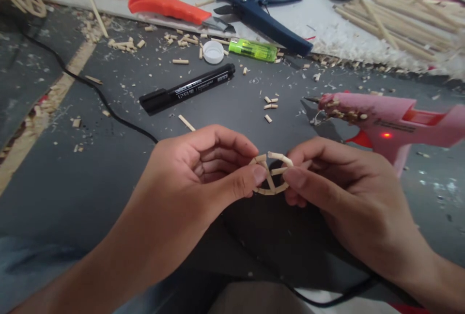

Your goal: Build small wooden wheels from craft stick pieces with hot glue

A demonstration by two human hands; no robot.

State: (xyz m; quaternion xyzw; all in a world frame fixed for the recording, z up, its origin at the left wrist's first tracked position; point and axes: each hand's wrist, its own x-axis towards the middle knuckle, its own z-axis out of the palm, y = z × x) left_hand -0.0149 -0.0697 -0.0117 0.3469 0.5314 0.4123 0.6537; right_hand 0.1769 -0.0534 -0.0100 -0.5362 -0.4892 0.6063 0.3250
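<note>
Between my two hands is a small rounded frame (269,178) made of short wooden stick pieces, with a crossbar inside and a small gap at its top. My left hand (214,173) pinches its left side between thumb and fingers. The right side is held by my right hand (337,183), thumb in front and fingers behind. My fingertips hide parts of both sides. A pink glue gun (378,115) with a lit red light lies just beyond my right hand, its nozzle pointing left.
Beyond my hands lie a black marker (187,88), white cap (213,52), green lighter (253,50), orange cutter (170,7) and blue pruning shears (265,18). A black cable (109,110) runs behind my left hand. Sticks (395,18) lie at the back right.
</note>
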